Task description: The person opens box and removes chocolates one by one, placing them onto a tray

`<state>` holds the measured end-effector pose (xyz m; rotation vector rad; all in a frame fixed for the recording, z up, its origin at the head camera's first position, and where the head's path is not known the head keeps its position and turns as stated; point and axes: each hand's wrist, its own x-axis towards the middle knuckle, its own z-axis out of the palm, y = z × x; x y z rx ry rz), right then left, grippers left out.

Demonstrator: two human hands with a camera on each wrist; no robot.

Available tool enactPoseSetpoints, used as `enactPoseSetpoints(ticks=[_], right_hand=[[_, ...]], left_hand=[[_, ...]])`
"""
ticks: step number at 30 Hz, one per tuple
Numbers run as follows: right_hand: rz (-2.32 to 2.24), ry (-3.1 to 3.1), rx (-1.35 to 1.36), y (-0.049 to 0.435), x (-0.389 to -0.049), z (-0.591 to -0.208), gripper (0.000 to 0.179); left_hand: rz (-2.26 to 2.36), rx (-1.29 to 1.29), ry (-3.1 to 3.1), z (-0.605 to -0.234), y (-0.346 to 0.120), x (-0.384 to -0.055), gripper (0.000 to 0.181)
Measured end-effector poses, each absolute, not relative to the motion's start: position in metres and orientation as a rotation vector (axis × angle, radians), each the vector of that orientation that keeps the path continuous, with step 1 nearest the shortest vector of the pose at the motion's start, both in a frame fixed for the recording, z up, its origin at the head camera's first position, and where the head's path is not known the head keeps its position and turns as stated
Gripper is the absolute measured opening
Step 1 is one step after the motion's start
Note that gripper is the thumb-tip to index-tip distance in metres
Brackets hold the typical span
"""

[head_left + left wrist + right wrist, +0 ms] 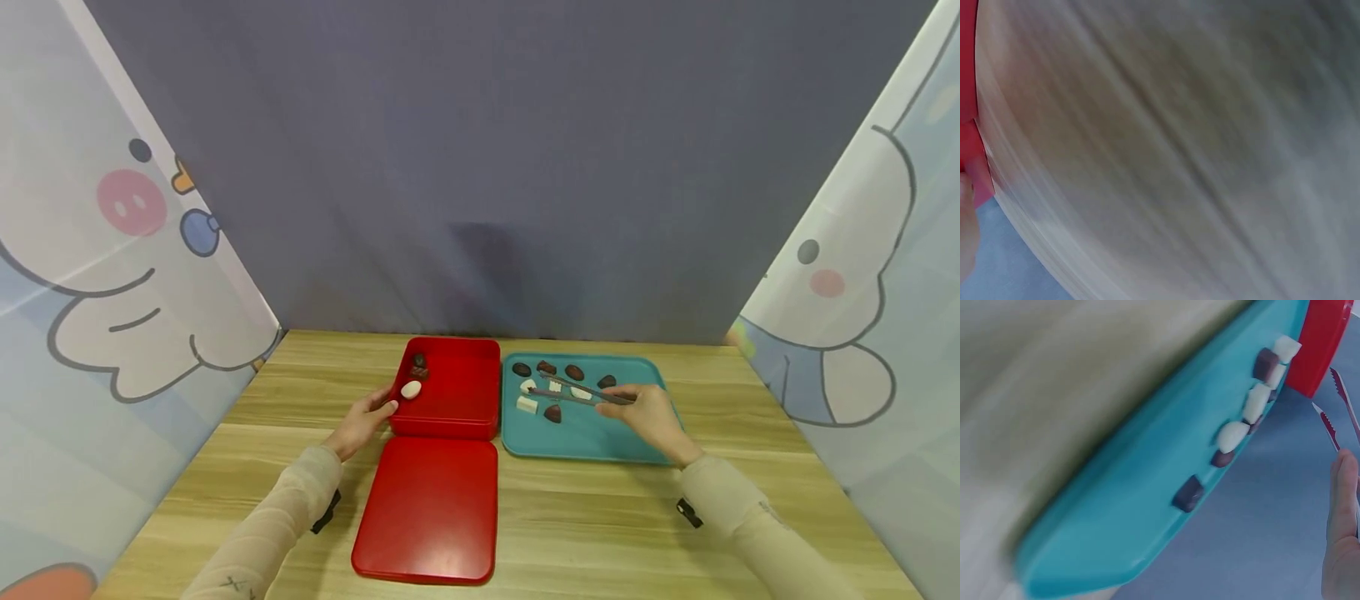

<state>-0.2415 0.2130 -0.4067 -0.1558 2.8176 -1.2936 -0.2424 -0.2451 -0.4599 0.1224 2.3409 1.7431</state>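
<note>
My left hand (358,425) is at the left wall of a red box (457,392), thumb over its rim; the left wrist view shows only part of the thumb (967,228) against red plastic. Inside the box's left side are two dark chocolates (418,373) and a white, egg-shaped piece (411,389). My right hand (651,415) holds slim metal tongs (573,397), pointing left over a teal tray (600,442). The tongs' serrated tips are spread apart, above white pieces (527,405) and dark chocolates (552,413).
A flat red lid (427,508) lies on the wooden table (585,533) directly in front of the box. The tray stands close to the box's right side. Behind the table hangs a grey curtain (480,167), with cartoon-printed sheets (825,333) at both sides.
</note>
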Motion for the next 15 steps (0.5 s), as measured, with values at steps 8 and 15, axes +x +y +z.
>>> enactPoseSetpoints(ticks=[8, 15], right_hand=[[-1.404, 2.804, -0.182, 0.175, -0.253, -0.403, 0.039], [-1.501, 2.717, -0.230, 0.146, -0.264, -0.404, 0.039]], left_hand=[[1.747, 0.113, 2.339, -0.461, -0.246, -0.244, 0.059], [1.736, 0.106, 2.356, -0.461, -0.245, -0.244, 0.060]])
